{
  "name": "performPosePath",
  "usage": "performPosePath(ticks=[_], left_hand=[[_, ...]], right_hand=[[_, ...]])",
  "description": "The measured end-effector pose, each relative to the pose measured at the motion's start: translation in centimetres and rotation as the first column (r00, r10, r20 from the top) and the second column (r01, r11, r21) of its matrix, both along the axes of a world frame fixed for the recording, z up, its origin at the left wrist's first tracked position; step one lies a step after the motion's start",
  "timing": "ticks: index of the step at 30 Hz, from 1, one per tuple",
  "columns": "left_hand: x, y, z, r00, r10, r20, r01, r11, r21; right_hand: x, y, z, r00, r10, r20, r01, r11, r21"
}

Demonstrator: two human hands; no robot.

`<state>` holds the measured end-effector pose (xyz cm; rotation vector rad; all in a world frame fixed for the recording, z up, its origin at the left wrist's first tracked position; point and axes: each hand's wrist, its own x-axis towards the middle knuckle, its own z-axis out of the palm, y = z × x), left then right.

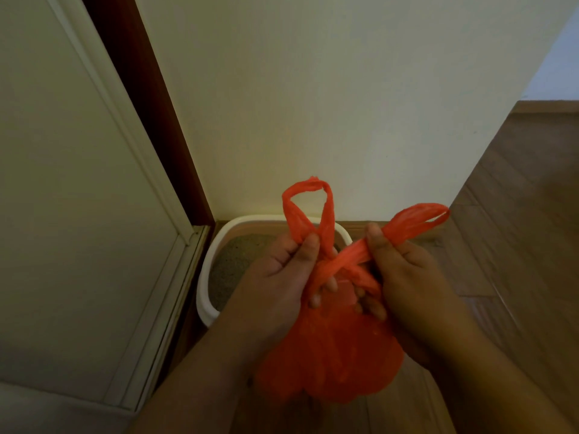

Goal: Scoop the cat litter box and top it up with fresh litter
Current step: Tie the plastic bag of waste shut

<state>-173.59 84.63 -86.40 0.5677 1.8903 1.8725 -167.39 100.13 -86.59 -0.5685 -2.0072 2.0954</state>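
Note:
An orange plastic bag hangs between my hands above the floor, bulging at the bottom. My left hand pinches one handle loop, which stands up over the thumb. My right hand grips the other handle loop, pulled out to the right. The two handles cross in a twist between the hands. Behind the bag, a white litter box sits in the corner, holding grey-brown litter. My arms and the bag hide most of the box.
A white door with a dark brown frame stands to the left of the box. A pale wall rises behind it. Wooden floor stretches away to the right.

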Motion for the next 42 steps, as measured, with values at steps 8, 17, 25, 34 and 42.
performPosePath(ticks=[8, 17, 25, 34, 42], left_hand=[[-0.5, -0.8, 0.0, 0.984, -0.150, 0.093, 0.153, 0.988, -0.023], [-0.2, -0.2, -0.8, 0.983, -0.176, -0.054, 0.176, 0.984, -0.013], [-0.9, 0.5, -1.6, 0.993, -0.028, -0.116, 0.016, 0.994, -0.105], [-0.8, 0.3, -1.5, 0.974, 0.086, -0.211, -0.143, 0.951, -0.275], [-1.0, 0.7, -1.7, 0.997, 0.070, 0.022, -0.066, 0.986, -0.153]], right_hand=[[-0.5, 1.1, 0.1, 0.999, -0.041, 0.016, 0.043, 0.843, -0.536], [-0.8, 0.8, 0.2, 0.981, -0.181, -0.074, 0.112, 0.832, -0.544], [-0.9, 0.3, -0.6, 0.976, -0.138, -0.168, 0.082, 0.948, -0.307], [-0.4, 0.2, -0.6, 0.984, 0.176, 0.023, -0.175, 0.983, -0.051], [-0.7, 1.2, -1.2, 0.995, 0.094, -0.010, -0.094, 0.994, 0.054]])
